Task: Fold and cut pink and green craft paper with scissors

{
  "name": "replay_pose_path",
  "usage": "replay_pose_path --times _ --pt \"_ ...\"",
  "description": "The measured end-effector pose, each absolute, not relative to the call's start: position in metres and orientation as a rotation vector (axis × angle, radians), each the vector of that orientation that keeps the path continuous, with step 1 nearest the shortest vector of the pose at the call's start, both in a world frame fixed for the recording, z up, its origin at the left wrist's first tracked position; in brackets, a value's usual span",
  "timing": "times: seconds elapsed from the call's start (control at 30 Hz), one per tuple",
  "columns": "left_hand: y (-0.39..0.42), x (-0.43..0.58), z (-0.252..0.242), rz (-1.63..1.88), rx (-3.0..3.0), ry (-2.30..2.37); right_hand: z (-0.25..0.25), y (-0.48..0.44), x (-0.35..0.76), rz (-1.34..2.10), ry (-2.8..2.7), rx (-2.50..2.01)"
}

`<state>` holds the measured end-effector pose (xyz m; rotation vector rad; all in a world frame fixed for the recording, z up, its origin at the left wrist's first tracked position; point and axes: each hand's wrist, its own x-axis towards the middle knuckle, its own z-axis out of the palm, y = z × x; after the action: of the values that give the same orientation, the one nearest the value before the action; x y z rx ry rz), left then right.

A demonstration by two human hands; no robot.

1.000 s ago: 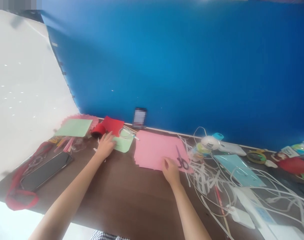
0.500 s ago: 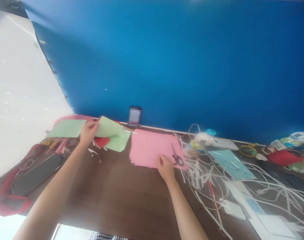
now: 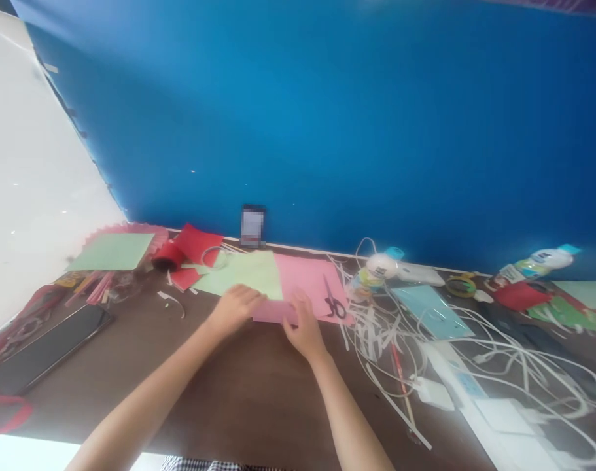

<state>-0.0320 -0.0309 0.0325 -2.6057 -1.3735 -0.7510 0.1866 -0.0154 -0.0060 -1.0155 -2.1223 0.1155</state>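
A light green paper sheet (image 3: 261, 268) lies over the left part of the pink paper sheets (image 3: 302, 271). My left hand (image 3: 236, 309) is at the green sheet's near edge, its fingers closed on it. Just to the right, my right hand (image 3: 305, 325) is over the near edge of the pink sheets, with its fingers curved and apart and nothing visible in them. Black-handled scissors (image 3: 335, 304) rest on the right side of the pink paper, blades pointing away. Red paper (image 3: 199, 243) and a red roll (image 3: 167, 255) lie at the back left.
A phone (image 3: 50, 347) lies at the left, with another green sheet (image 3: 114, 252) behind it. On the right are glue bottles (image 3: 376, 271), a blue packet (image 3: 432, 311), white paper strips (image 3: 373, 333), tangled cables and a power strip (image 3: 474, 392). A blue wall (image 3: 327, 131) rises behind.
My left hand has brought the green sheet rightward from the back left onto the pink paper, uncovering the red roll. My right hand stays by the pink paper, its fingers now more spread.
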Motion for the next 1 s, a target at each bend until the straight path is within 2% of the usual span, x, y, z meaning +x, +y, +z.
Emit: replay_pose_path --times 0.17,0.4,0.57,0.7,0.87,1.0 --pt "-0.035 -0.001 -0.008 -0.626 -2.743 -1.360 -0.010 -0.012 0.193 0.202 -2.310 -0.956" --pt "-0.031 -0.034 -0.012 -0.954 -2.686 -1.815 -0.009 -0.004 0.200 0.118 -2.311 -1.079" --pt "-0.028 -0.028 -0.020 -0.950 -2.725 -1.574 -0.006 -0.010 0.191 -0.017 -2.289 -1.092" --pt "-0.028 -0.017 -0.024 -0.901 -2.760 -1.333 -0.012 -0.016 0.181 0.062 -2.356 -0.996" --pt "-0.022 -0.028 -0.022 -0.930 -2.587 -1.514 -0.022 -0.006 0.192 0.301 -2.173 -1.012" --pt "-0.020 -0.034 -0.025 -0.763 -2.554 -1.626 -0.019 -0.004 0.195 0.192 -2.143 -1.079"
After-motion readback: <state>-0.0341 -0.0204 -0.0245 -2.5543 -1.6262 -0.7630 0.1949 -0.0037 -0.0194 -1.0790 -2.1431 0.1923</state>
